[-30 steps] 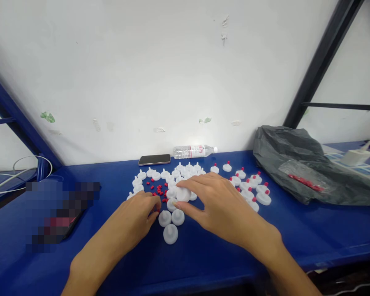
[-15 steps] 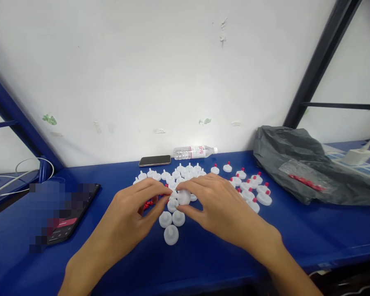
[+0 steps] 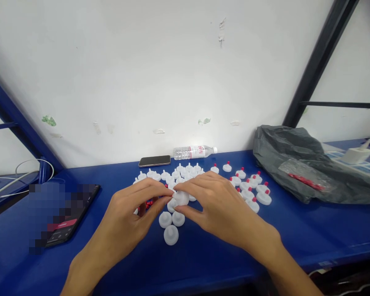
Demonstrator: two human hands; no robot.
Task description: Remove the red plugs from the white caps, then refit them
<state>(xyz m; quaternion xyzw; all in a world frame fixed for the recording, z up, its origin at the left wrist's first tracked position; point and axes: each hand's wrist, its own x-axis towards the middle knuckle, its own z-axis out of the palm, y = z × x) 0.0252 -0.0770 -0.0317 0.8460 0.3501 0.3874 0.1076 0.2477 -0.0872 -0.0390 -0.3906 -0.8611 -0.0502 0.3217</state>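
Observation:
My right hand [image 3: 208,201] grips a white nozzle cap [image 3: 182,198] between thumb and fingers, its spout turned left. At that spout, thumb and index finger of my left hand [image 3: 142,205] are pinched together; whatever lies between the fingertips is hidden. Below the hands, several white nozzle caps [image 3: 171,235] stand spout up on the blue table. More bare-spouted caps [image 3: 180,167] crowd behind the hands. Small red tips [image 3: 149,204] lie partly hidden behind my left hand. To the right stand several white caps with red tips on their spouts [image 3: 264,197].
A plastic bottle [image 3: 193,152] lies along the wall beside a phone [image 3: 154,160]. Another phone [image 3: 75,220] rests on the left. At right, a dark grey plastic bag [image 3: 283,152] carries a clear packet of red pieces [image 3: 306,181]. A white charger [image 3: 356,155] sits beyond it.
The cap in my right hand has shifted slightly left, and its spout now meets the fingertips of my left hand. The caps on the table have not moved.

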